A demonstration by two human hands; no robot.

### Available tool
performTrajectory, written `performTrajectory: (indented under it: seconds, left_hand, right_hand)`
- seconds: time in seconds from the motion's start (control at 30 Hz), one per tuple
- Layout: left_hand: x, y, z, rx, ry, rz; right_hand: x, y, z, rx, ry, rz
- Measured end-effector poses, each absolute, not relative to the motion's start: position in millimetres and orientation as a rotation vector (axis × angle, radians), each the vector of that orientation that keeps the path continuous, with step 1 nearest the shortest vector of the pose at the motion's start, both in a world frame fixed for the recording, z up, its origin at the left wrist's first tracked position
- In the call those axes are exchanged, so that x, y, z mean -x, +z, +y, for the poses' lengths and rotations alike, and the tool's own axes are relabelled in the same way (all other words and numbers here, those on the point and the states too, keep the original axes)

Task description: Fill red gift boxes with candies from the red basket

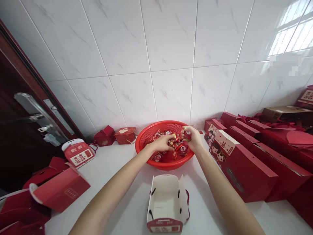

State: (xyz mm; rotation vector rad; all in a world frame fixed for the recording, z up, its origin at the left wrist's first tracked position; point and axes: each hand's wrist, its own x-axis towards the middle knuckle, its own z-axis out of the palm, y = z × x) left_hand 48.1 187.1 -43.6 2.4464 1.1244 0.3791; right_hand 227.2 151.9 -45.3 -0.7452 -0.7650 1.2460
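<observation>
Clock: you read it from the basket's centre, 12 toward the wall.
Left hand: your left hand (164, 143) is over the basket's middle, fingers half curled down into the sweets; you cannot tell whether it grips one.
Right hand: your right hand (193, 137) is at 2 o'clock, nearly closed, with a small red packet (187, 134) between thumb and fingers.
Sweets: the wrapped sweets (175, 154), red with some gold, lie loose in the basket, below and between your hands.
Basket: the red basket (167, 165) is round, perforated, and stands on the white table (129, 195).
Open box: at 6 o'clock, nearest you, the open box (166, 202) shows its white inside, with dark red cord at its right side.
Small boxes: two small red boxes (125, 135) at 9, near the basket; more red boxes (61, 191) at 8.
Large boxes: a row of large red boxes (246, 166) from 3 to 4.
Cardboard: brown carton (281, 112) between 2 and 3, farther off.
Surround: tiled wall (171, 42) at 12; dark door (14, 130) with metal handle (36, 111) at 9 to 10.
</observation>
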Motion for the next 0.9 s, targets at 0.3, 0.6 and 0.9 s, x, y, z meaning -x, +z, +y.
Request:
performTrajectory:
  seconds: [0.3,0.6,0.9]
  left_hand:
    - [-50.8,-28.4,178.4,-2.008,1.125,1.085]
    - [-73.0,-26.6,171.6,-1.792,1.241,0.968]
    - [-64.4,-40.4,195.9,-1.909,0.967,1.181]
  right_hand:
    - [-228.3,-45.6,154.2,0.723,1.303,-0.820]
    - [-228.8,-40.1,139.8,0.606,1.459,-1.057]
    - [-226.7,-48.0,153.0,0.744,1.231,-0.779]
